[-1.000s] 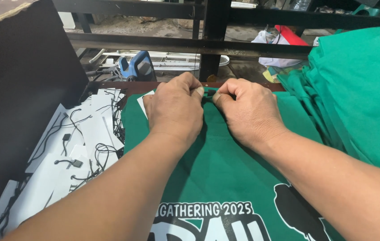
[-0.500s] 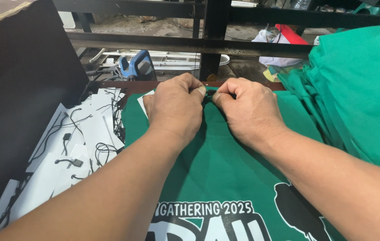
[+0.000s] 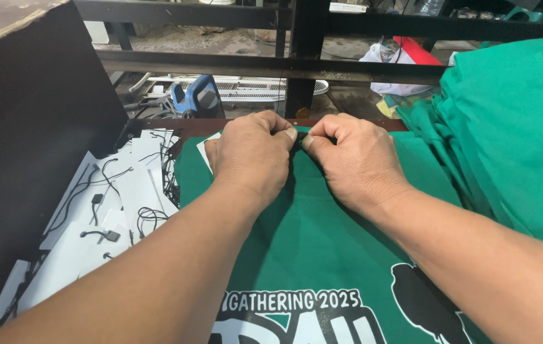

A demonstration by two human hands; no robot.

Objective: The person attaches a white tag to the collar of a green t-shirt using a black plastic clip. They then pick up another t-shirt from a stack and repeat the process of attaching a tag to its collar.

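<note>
A green T-shirt point(image 3: 322, 242) with a white and black print lies flat in front of me. My left hand point(image 3: 252, 156) and my right hand point(image 3: 354, 159) rest on its far end, at the collar. Both hands have their fingers curled, thumb against forefinger, pinching something small and dark at the collar between them. The fingertips of the two hands nearly touch. What they pinch is mostly hidden by the fingers.
White paper tags with black strings point(image 3: 102, 210) lie scattered at the left, beside a dark board point(image 3: 23, 140). A stack of folded green shirts point(image 3: 514, 134) rises at the right. A blue tool point(image 3: 198, 95) and black metal bars point(image 3: 271, 64) stand beyond the table.
</note>
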